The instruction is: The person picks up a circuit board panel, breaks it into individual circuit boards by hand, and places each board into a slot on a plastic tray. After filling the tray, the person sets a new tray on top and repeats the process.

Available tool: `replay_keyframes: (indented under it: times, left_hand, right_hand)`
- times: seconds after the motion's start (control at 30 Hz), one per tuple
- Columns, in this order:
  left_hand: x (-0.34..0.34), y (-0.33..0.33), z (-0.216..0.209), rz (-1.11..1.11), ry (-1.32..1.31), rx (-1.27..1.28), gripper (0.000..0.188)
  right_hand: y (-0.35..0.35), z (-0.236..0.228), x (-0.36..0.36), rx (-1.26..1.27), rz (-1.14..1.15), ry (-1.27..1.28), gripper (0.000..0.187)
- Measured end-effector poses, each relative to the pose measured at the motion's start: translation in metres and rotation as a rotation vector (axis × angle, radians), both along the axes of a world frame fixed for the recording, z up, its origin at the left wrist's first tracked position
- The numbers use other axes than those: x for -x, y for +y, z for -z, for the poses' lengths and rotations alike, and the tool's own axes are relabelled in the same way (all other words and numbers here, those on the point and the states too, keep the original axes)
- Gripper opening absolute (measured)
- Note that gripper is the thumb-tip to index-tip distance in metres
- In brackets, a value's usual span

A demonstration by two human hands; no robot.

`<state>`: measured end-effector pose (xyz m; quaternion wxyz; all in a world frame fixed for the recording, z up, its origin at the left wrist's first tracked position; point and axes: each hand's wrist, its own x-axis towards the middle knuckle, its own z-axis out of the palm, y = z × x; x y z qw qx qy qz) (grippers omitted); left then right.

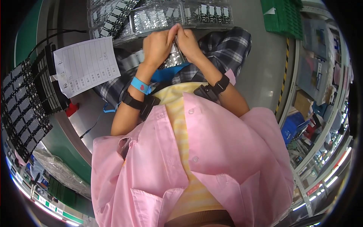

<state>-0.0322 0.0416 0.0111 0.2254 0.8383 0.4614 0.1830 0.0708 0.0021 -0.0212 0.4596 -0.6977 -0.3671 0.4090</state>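
Note:
My left hand [157, 47] and my right hand [188, 45] meet in front of me, over my lap. Fingers on both are curled, and the thumbs come together at the top. Whatever sits between them is hidden by the fingers. Just beneath is a clear plastic tray [175, 59] with shiny silvery pockets, partly covered by my hands. Beyond them stand more clear trays [183, 19] holding small dark circuit boards with white patches [214, 14]. A strip of joined circuit boards [118, 17] lies slantwise across the tray at the far left.
A printed paper sheet [86, 67] hangs left of my lap. Farther left, a large panel of joined circuit boards [24, 109] stands by a black rack [53, 81]. A green crate [281, 19] is at the far right, beside shelving [293, 98] with a blue bin [292, 126].

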Motion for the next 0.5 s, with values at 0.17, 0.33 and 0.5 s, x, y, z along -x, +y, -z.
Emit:
replay_keyframes:
  times: [0.17, 0.33, 0.5]
  left_hand:
    - [0.017, 0.017, -0.005, -0.155, -0.236, 0.240, 0.048]
    - [0.027, 0.024, -0.013, -0.254, -0.329, 0.325, 0.054]
    - [0.024, 0.019, -0.017, -0.280, -0.329, 0.296, 0.054]
  right_hand:
    - [0.009, 0.000, -0.044, 0.045, 0.274, 0.292, 0.046]
    - [0.068, 0.050, -0.113, -0.068, 0.285, -0.184, 0.027]
    - [0.080, 0.074, -0.107, -0.145, 0.035, -0.757, 0.023]
